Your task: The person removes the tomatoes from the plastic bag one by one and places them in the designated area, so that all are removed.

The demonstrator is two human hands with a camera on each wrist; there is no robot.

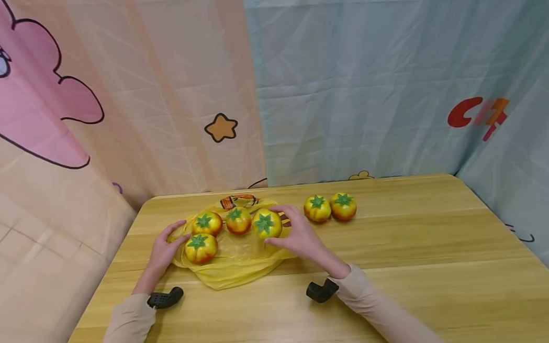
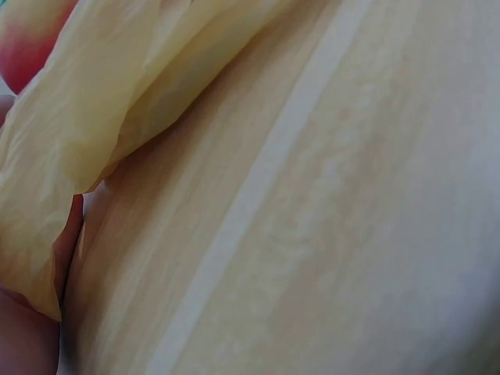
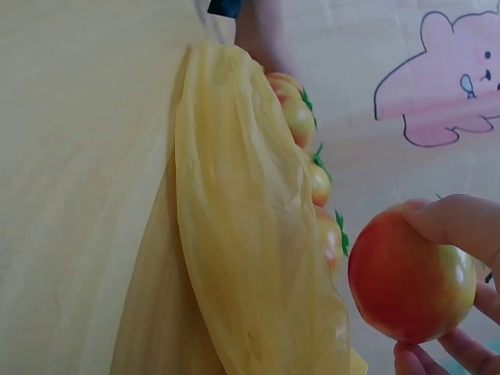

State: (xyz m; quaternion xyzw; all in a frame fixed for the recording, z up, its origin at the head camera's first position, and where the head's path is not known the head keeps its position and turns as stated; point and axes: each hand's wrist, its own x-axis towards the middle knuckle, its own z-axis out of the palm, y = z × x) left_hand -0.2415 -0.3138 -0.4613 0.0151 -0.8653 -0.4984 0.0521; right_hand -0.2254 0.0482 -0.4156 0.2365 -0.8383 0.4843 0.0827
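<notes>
My right hand (image 1: pixel 299 234) grips a red-and-yellow tomato (image 1: pixel 265 224) with a green star-shaped top, thumb on one side and fingers on the other. It is over the right part of a thin yellow plastic bag (image 1: pixel 235 273). In the right wrist view, this tomato (image 3: pixel 410 273) shows its red underside. My left hand (image 1: pixel 163 249) holds the bag's left edge between thumb and fingers, beside two tomatoes, a rear one (image 1: pixel 207 224) and a front one (image 1: pixel 201 248). Another tomato (image 1: pixel 238 221) sits on the bag between the hands. Bag plastic (image 2: pixel 86 117) partly hides the left fingers.
Two more tomatoes, one (image 1: pixel 317 209) and its neighbour (image 1: pixel 344 206), stand side by side right of the bag. Everything lies on a wooden table (image 1: pixel 402 253). A printed cloth (image 1: pixel 344 83) hangs behind its far edge. Black wrist mounts (image 1: pixel 321 291) sit near the cuffs.
</notes>
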